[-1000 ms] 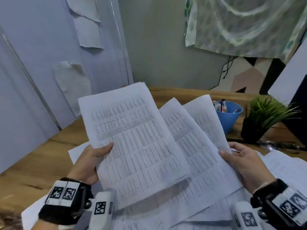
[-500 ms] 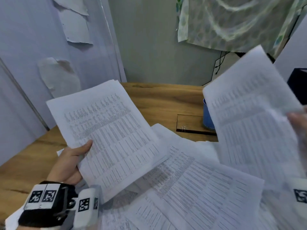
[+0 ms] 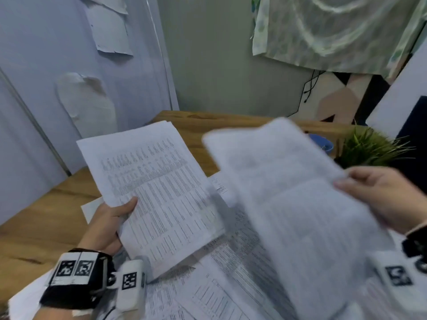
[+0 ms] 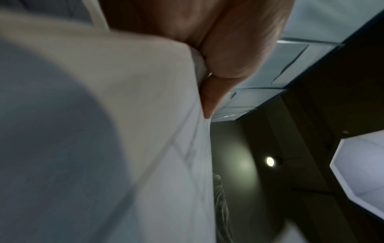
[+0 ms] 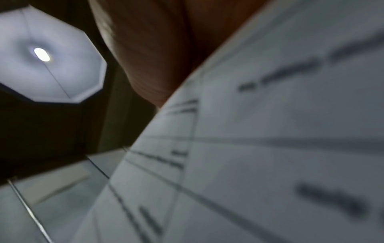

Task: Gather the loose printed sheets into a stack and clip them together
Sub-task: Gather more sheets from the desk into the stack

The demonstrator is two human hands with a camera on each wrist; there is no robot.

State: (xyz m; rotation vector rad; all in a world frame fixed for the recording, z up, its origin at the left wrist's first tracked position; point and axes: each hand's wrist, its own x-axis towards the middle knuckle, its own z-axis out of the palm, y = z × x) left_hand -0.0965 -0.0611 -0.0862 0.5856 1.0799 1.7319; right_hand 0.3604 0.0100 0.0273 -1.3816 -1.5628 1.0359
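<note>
My left hand [image 3: 111,218] grips a small stack of printed sheets [image 3: 152,188] by its left edge, thumb on top, held tilted above the wooden desk [image 3: 46,218]. Up close, the left wrist view has that thumb [image 4: 232,54] pinching the paper edge [image 4: 162,131]. My right hand [image 3: 379,195] holds a blurred printed sheet [image 3: 291,204] by its right edge, lifted beside the stack. The right wrist view is filled by that sheet [image 5: 270,148] under the palm [image 5: 153,49]. More loose printed sheets [image 3: 231,273] lie spread on the desk below both hands.
A blue cup [image 3: 322,144] and a green potted plant [image 3: 367,146] stand at the back right of the desk. A grey wall panel [image 3: 69,65] runs along the left side. Patterned cloth [image 3: 335,31] hangs on the back wall.
My right hand picked a sheet off the desk, raised it high at the right, and now brings it down and leftward toward the stack. The left hand keeps holding its stack.
</note>
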